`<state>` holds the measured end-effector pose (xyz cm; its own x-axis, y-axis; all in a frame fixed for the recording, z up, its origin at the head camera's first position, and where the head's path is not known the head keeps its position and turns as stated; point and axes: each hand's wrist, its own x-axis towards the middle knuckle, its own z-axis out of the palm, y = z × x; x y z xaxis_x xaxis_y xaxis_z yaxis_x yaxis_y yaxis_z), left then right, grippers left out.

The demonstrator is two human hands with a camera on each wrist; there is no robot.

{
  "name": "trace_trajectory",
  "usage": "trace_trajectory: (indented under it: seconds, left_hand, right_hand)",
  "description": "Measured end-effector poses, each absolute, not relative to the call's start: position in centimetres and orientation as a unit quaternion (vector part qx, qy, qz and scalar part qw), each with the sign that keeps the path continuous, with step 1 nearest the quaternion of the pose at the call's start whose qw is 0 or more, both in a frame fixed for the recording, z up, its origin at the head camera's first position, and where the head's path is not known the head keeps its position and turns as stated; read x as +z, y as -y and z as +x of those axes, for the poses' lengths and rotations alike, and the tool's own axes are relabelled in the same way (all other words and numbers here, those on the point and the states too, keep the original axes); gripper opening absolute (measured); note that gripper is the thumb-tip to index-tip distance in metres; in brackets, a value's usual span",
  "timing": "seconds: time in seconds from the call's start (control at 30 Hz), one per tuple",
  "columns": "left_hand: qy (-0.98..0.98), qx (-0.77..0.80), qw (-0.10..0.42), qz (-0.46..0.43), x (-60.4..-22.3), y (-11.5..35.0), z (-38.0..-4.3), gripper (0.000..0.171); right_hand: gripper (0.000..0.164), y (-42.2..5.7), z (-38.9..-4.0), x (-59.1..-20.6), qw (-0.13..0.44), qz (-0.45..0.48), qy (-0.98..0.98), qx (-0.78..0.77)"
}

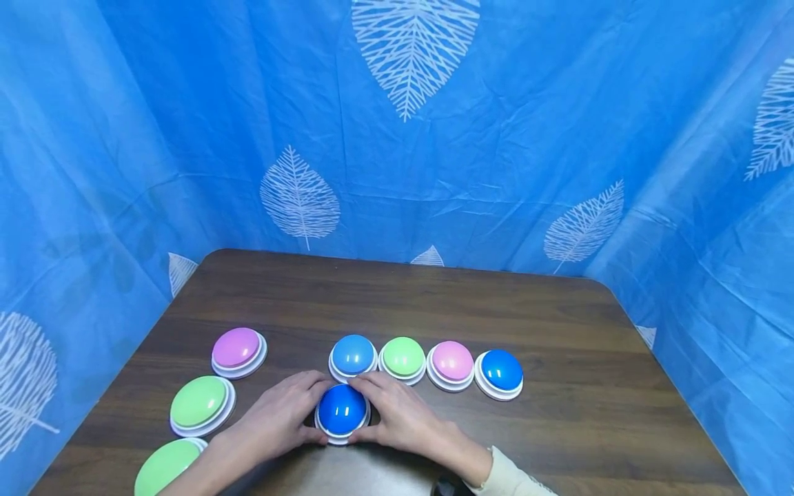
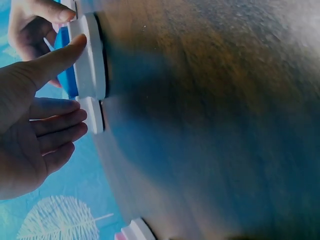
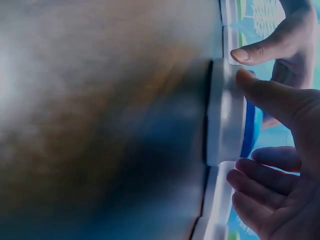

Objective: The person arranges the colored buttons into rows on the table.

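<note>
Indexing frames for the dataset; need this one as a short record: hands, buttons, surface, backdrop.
Left hand: grips left side of dark blue dome button
Right hand: grips its right side
Row beyond, left to right: light blue button, light green button, pink button, second dark blue button
Left group, far to near: purple-pink button, middle green button, nearest green button partly hidden by left forearm
Surface: dark wood-grain table
Backdrop: blue cloth with white leaf prints

A curtained-off table space, blue curtains (image 1: 496, 158) that hung behind and on both sides, white leaf prints (image 1: 300, 196), a brown wood-grained table (image 1: 589, 358) that stood between, the wider room was hidden
</note>
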<state>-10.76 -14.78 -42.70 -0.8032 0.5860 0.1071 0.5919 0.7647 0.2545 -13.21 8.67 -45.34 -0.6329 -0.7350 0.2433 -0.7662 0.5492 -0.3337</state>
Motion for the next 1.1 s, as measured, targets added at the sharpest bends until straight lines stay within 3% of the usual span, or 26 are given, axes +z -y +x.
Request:
trace_trajectory:
  seconds: [0.2, 0.43, 0.77, 1.1]
  left_hand:
    - [0.953, -0.135, 0.023, -0.269, -42.0, 16.6, -9.3, 0.074]
    - [0.97, -0.109, 0.072, -0.203, -41.7, 20.2, -6.5, 0.073]
    - [0.99, -0.105, 0.01, -0.09, -41.9, 25.2, -3.9, 0.088]
    - [0.994, -0.084, 0.011, -0.076, -44.0, 28.9, -1.8, 0.099]
  right_hand:
    - [0.077, -7.3, -13.0, -44.3, 0.038, 0.433, 0.875, 0.214]
    - [0.079, -4.2, -12.7, -43.5, 0.059, 0.477, 0.854, 0.198]
    - [0.082, 1.0, -11.8, -43.3, 0.075, 0.53, 0.831, 0.155]
    - [0.077, 6.0, -11.0, -43.5, 0.026, 0.548, 0.828, 0.114]
